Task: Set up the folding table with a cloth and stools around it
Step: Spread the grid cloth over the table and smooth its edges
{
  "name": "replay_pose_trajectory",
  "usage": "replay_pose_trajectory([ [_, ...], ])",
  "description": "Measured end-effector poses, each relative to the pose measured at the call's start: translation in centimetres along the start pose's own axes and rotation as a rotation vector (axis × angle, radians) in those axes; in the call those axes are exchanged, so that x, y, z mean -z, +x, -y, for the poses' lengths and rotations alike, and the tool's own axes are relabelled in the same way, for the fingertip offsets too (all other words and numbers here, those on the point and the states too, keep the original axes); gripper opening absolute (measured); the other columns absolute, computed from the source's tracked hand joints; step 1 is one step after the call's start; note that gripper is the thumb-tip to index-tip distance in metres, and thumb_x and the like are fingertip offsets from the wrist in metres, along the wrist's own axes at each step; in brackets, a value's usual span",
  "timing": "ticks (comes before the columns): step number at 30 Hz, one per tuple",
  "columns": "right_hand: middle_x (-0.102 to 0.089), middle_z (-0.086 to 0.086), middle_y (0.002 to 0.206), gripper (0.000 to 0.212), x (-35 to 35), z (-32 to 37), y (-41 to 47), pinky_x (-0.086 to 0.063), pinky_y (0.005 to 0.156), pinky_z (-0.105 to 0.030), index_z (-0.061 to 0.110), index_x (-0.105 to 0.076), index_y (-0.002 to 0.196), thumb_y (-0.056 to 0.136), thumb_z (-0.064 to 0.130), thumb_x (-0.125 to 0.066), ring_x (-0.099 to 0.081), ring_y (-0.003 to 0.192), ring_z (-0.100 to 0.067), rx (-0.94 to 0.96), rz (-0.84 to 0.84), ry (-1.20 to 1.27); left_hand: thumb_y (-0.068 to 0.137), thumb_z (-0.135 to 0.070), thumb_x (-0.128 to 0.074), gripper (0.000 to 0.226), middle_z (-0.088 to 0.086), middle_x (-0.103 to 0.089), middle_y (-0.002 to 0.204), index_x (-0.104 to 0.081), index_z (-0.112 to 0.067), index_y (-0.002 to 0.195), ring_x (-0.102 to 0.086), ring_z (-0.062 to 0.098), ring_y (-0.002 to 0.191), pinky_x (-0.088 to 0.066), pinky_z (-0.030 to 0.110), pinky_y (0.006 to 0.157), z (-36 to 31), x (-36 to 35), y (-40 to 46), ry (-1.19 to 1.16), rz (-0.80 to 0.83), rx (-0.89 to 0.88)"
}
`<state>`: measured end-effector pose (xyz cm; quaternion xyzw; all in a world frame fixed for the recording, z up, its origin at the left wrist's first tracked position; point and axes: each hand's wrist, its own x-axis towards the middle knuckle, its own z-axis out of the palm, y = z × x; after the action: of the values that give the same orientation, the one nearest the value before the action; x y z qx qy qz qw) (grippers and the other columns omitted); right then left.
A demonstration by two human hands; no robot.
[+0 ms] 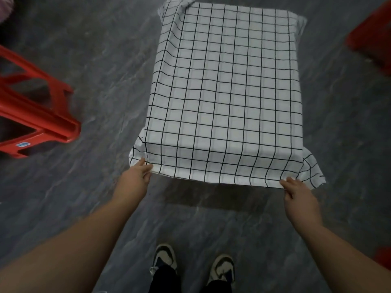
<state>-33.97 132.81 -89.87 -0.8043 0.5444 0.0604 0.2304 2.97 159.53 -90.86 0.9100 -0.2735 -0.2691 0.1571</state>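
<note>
Two hands hold the near hem of a white cloth [224, 81] with a black grid, draped over a table that it hides completely. The covered top is a rectangle whose long axis runs straight away from the person, short ends near and far. The left hand [135, 176] pinches the hem at the near left corner; the right hand [296, 193] pinches it at the near right corner. The cloth hangs down over the near edge and flares out at both near corners. Three red stools are partly in view: one [36, 106] at the left with its legs showing, one [370, 43] at the upper right, blurred, and a sliver of another [384, 258] at the lower right edge. Two sneakers, one [165, 259] left and one [223, 269] right, stand on the grey floor [105, 60] just short of the table.
</note>
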Motion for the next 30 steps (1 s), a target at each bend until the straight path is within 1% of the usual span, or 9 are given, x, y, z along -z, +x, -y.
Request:
replay_pose_trajectory([
  [3, -0.041, -0.01, 0.155, 0.055, -0.9, 0.5, 1.0, -0.024, 0.118, -0.04, 0.012, -0.059, 0.137, 0.085, -0.006, -0.055, -0.027, 0.146, -0.029, 0.031, 0.058, -0.005, 0.087, -0.005, -0.053, 0.057, 0.001, -0.026, 0.161, -0.052, -0.025, 0.141, -0.045, 0.028, 0.136, -0.041, 0.033, 0.102, -0.2, -0.8, 0.9, 0.056, 0.066, 0.048],
  [5, -0.047, -0.009, 0.15, 0.053, -1.5, 1.1, 1.5, -0.031, 0.113, -0.036, 0.013, -0.067, 0.126, 0.082, -0.012, -0.052, -0.04, 0.138, -0.027, -0.117, 0.042, 0.281, 0.084, -0.007, -0.05, 0.067, 0.003, -0.027, 0.161, -0.044, -0.031, 0.146, -0.045, 0.029, 0.135, -0.042, 0.03, 0.095, -0.5, -1.3, 1.4, 0.051, 0.111, 0.112],
  [8, -0.069, -0.008, 0.117, 0.045, -1.3, 2.0, 2.8, -0.049, 0.094, -0.034, 0.023, -0.073, 0.084, 0.078, -0.012, -0.044, -0.064, 0.099, -0.023, -0.543, -0.241, 0.877, 0.083, -0.01, -0.05, 0.06, 0.008, -0.059, 0.135, -0.05, -0.031, 0.139, -0.066, 0.015, 0.085, -0.044, 0.02, 0.062, -1.4, -1.6, 1.9, -0.125, 0.072, 0.2],
  [10, -0.071, -0.008, 0.098, 0.041, -0.8, 1.7, 3.5, -0.053, 0.093, -0.036, 0.022, -0.068, 0.068, 0.071, -0.01, -0.043, -0.066, 0.097, -0.026, -0.662, -0.411, 1.02, 0.086, -0.009, -0.049, 0.049, 0.004, -0.064, 0.126, -0.058, -0.027, 0.131, -0.056, 0.002, 0.064, -0.038, 0.018, 0.052, -2.1, -1.6, 2.0, -0.225, 0.002, 0.245],
  [13, -0.067, -0.01, 0.083, 0.037, 0.0, 1.4, 3.4, -0.053, 0.076, -0.03, 0.02, -0.063, 0.066, 0.068, -0.011, -0.043, -0.066, 0.085, -0.025, -0.719, -0.463, 1.078, 0.089, -0.007, -0.047, 0.038, 0.001, -0.065, 0.123, -0.063, -0.021, 0.12, -0.056, 0.008, 0.081, -0.041, 0.02, 0.069, -3.3, -1.4, 1.9, -0.265, -0.045, 0.242],
  [16, -0.064, -0.005, 0.076, 0.035, 0.9, 0.6, 2.8, -0.042, 0.061, -0.027, 0.022, -0.06, 0.08, 0.075, -0.008, -0.044, -0.064, 0.069, -0.019, -0.856, -0.419, 1.28, 0.089, -0.006, -0.047, 0.034, -0.002, -0.067, 0.114, -0.064, -0.02, 0.115, -0.059, 0.016, 0.098, -0.042, 0.026, 0.081, -4.6, -1.5, 1.7, -0.252, -0.006, 0.215],
  [19, -0.063, 0.002, 0.079, 0.035, 1.5, -0.2, 2.0, -0.042, 0.071, -0.034, 0.025, -0.057, 0.104, 0.083, 0.0, -0.042, -0.064, 0.072, -0.013, -0.951, -0.354, 1.342, 0.09, -0.007, -0.051, 0.027, -0.003, -0.068, 0.104, -0.066, -0.022, 0.106, -0.062, 0.017, 0.098, -0.045, 0.029, 0.084, -6.1, -2.3, 1.5, -0.229, 0.062, 0.143],
  [22, -0.059, 0.002, 0.077, 0.03, 1.3, -0.4, 0.8, -0.041, 0.072, -0.034, 0.023, -0.055, 0.106, 0.088, 0.003, -0.04, -0.06, 0.071, -0.013, -0.936, -0.326, 1.335, 0.088, -0.009, -0.052, 0.028, -0.005, -0.07, 0.093, -0.061, -0.035, 0.085, -0.065, 0.015, 0.084, -0.052, 0.032, 0.076, -7.8, -3.6, 1.0, -0.204, 0.143, 0.096],
  [30, -0.055, -0.007, 0.069, 0.034, 1.9, 0.5, -0.3, -0.045, 0.057, -0.026, 0.016, -0.056, 0.079, 0.09, -0.011, -0.039, -0.051, 0.059, -0.018, -0.734, -0.273, 1.171, 0.089, -0.017, -0.054, 0.029, -0.018, -0.066, 0.083, -0.057, -0.043, 0.076, -0.06, 0.001, 0.073, -0.046, 0.021, 0.062, -14.6, -4.6, -0.6, -0.138, 0.22, -0.028],
])
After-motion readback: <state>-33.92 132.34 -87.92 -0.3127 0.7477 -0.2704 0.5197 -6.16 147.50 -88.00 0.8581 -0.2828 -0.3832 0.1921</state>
